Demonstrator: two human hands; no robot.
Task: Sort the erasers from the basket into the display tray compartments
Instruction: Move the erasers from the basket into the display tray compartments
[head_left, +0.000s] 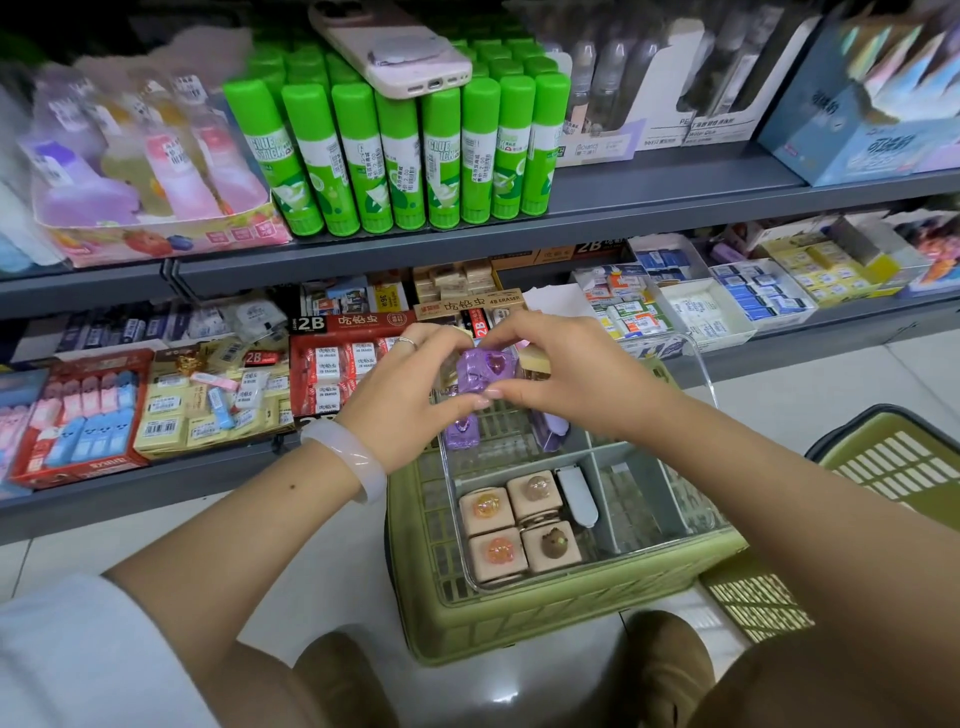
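Green glue sticks upright on upper shelf; pink phone lying atop them.

Tray sits on top of a basket on the floor, in front of the shelves. A 2nd basket stands to its right. In the tray's near-left compartment: 4 erasers in a 2x2 block, w/ a capsule just right of them. Near-right compartments are behind a divider. In the far-left compartment an eraser lies at the left wall. Above the tray's far end, left hand and right hand meet round a pack. On the upper shelf, glue sticks stand in rows w/ a phone lying on top.
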